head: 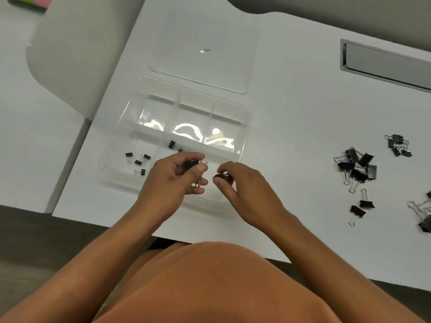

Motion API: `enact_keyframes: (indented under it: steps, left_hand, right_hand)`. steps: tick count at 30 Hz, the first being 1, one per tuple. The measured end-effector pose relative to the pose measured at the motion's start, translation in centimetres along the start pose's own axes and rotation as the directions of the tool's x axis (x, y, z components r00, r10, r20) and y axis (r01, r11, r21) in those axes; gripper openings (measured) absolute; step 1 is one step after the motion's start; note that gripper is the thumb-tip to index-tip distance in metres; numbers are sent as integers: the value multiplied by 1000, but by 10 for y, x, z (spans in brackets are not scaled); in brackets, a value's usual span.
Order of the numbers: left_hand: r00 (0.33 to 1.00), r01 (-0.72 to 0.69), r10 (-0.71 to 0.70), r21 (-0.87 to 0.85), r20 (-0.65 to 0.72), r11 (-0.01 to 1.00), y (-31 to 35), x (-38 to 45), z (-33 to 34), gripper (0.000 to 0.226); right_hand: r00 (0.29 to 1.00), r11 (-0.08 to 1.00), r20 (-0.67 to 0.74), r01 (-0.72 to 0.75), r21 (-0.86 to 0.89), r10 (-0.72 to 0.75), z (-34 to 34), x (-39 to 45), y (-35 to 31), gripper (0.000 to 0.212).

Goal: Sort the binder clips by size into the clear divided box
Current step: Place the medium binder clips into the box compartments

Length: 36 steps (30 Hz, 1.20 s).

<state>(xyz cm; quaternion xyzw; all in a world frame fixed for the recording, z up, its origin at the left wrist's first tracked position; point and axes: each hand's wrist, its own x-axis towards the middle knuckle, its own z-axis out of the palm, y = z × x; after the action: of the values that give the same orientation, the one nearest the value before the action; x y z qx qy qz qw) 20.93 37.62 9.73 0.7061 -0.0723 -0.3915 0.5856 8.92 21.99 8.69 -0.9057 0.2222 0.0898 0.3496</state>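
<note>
The clear divided box (247,117) lies open on the white table, its lid (205,50) flat behind it. Several small black clips (138,162) sit in its near left compartment. Two slightly larger clips (173,145) lie in the near middle compartment. My left hand (177,178) hovers over the box's front and pinches a black binder clip (194,164). My right hand (242,185) beside it pinches another black clip (222,177) above the near right compartment. Larger loose clips (356,166) are heaped on the table to the right.
A second small pile of clips (398,145) lies at the far right, with a few more clips (360,209) nearer the front edge. A grey cable tray slot (384,64) is set into the table at the back right. A pale chair back (77,54) stands at the left.
</note>
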Motion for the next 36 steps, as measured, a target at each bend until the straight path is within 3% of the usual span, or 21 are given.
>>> enact_keyframes:
  steps: [2,6,10,12,14,17,20,22,27,30,33,36]
  left_hand:
    - [1000,-5,5,15,24,1000,0,5,-10,22]
    - [997,-4,2,21,78,1000,4,17,-23,21]
    - [993,-11,7,32,118,999,6,27,-26,22]
    - [992,-16,11,44,123,999,5,30,-25,24]
    - [991,-14,8,40,132,999,5,31,-25,25]
    - [985,-10,4,38,174,999,5,29,-24,26]
    - [970,47,-47,6,240,999,2,23,-19,27]
    - [958,97,-84,-32,272,995,-1,19,-16,25]
    - [948,171,-145,-70,283,983,-10,16,-19,20]
    - [963,161,-146,-50,226,986,-13,14,-26,23]
    - [987,85,-85,0,136,996,-14,10,-33,25]
    - [997,-2,-4,94,71,996,-13,6,-37,20]
  right_hand:
    - [999,993,-41,-37,-110,33,5,1,-7,35]
    - [968,991,-233,-69,113,94,1,-1,-17,26]
    - [985,999,-170,35,-11,-37,5,4,-25,31]
    - [994,993,-106,26,-117,-39,10,9,-28,39]
    - [987,992,-158,-23,-122,3,11,8,-29,42]
    - [941,992,-327,-49,114,84,13,-2,-31,43]
    - [976,898,-196,-1,440,97,16,-7,-39,55]
    - [973,903,-216,25,429,75,22,-8,-39,45]
    - [896,847,-338,-72,527,286,28,-7,-36,13]
    - [888,936,-415,-47,348,199,26,-1,-33,14]
    - [951,996,-295,-92,16,93,28,5,-30,26]
    - [935,990,-328,-122,63,136,28,6,-34,31]
